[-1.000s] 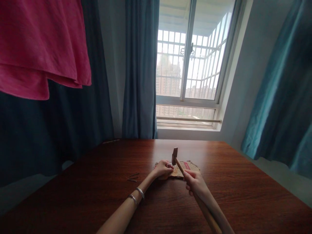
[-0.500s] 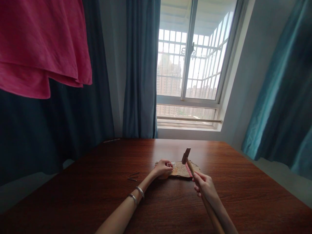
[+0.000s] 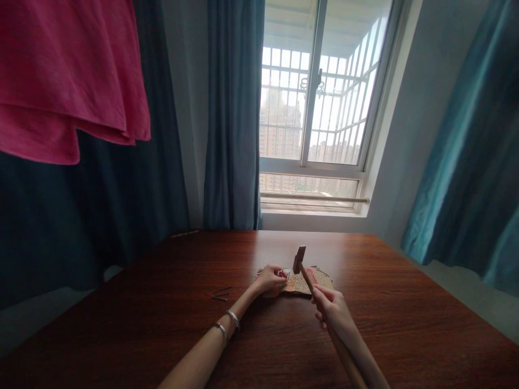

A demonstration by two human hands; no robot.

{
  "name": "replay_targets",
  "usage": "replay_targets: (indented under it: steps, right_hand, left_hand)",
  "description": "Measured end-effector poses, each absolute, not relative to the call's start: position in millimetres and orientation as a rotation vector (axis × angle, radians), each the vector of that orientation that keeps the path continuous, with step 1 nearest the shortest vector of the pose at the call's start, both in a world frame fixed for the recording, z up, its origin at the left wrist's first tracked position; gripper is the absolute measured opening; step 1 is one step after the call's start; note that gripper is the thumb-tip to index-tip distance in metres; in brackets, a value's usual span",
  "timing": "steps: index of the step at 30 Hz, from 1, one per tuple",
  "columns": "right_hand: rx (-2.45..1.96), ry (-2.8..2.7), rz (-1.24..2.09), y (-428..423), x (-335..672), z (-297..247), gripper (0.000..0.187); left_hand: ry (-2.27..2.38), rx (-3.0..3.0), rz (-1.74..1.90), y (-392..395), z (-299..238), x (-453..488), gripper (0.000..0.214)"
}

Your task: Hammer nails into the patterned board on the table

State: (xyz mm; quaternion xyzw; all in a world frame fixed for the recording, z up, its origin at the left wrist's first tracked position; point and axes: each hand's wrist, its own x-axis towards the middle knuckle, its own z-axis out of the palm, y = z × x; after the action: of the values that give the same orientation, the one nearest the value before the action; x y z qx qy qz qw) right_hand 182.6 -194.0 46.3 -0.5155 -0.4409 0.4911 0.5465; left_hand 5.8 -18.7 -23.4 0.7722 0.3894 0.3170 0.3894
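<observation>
My right hand (image 3: 331, 309) is closed around the wooden handle of a hammer (image 3: 299, 260). Its head is raised above a tan, dotted piece (image 3: 300, 285) that looks like cardboard with many small holes and reddish marks. At the left end of this piece, my left hand (image 3: 271, 279) pinches with thumb and fingers together. Whatever lies between those fingertips is too small to make out. To the left of that hand, several thin dark nail-like rods (image 3: 221, 296) lie on the table.
The brown wooden table (image 3: 141, 324) reaches back to a window (image 3: 312, 108) with bars outside. Blue curtains (image 3: 233, 119) hang on both sides, and a pink cloth (image 3: 73, 81) hangs at upper left. A row of dark slanted marks (image 3: 322, 270) shows at the dotted piece's far right edge.
The hammer and my right hand have shifted a little to the left, bringing the head closer to my left hand. My left hand stays in place, still pinching.
</observation>
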Motion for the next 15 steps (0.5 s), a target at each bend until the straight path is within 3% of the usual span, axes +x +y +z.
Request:
replay_targets:
  steps: [15]
  right_hand:
    - [-1.238,-1.153,1.159,-190,168,58,0.04]
  left_hand:
    - [1.012,1.986,0.795,-22,-19,5,0.023]
